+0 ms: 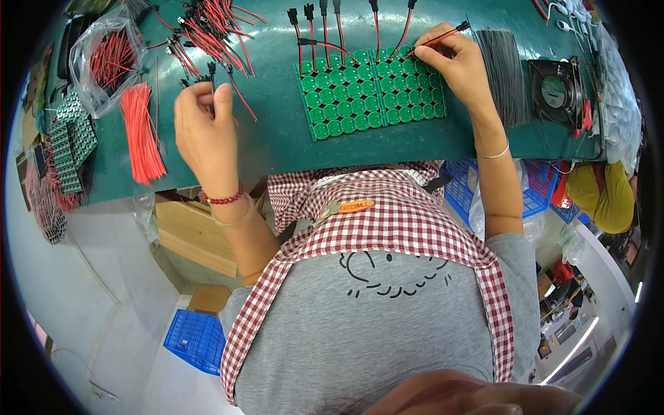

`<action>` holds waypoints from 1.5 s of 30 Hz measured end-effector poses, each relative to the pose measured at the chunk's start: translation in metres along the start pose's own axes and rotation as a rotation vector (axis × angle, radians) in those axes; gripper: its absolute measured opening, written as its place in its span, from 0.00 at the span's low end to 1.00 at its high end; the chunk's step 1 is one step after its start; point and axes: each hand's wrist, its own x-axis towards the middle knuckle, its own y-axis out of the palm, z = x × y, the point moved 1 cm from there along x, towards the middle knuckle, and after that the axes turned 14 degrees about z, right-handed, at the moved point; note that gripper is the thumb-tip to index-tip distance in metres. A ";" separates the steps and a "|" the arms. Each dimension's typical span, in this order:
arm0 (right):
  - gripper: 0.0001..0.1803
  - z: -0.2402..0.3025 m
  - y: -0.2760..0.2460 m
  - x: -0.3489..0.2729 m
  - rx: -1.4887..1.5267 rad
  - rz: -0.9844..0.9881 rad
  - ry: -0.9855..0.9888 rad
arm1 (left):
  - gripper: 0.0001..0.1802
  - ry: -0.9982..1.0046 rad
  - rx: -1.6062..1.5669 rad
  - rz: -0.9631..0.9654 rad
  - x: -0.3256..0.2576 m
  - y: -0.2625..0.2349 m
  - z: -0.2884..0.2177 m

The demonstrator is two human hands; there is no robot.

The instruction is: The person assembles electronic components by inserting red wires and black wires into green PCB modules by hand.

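A panel of round green circuit boards lies on the table before me, with several red-and-black connector cables standing along its far edge. At the panel's far right corner, my right hand pinches a connector cable; its black plug points up to the right, and its wire ends reach the boards. Left of the panel, my left hand has thumb and fingers closed around another connector cable at the near side of a loose pile of such cables. The fingers partly hide that cable.
Red wires lie in a bundle left of my left hand, by a clear bag of red cables. Grey wires and a black fan are on the right. More green boards lie far left.
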 end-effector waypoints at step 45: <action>0.04 0.001 0.009 0.005 -0.241 -0.002 -0.268 | 0.11 -0.015 -0.422 -0.007 -0.011 0.005 0.005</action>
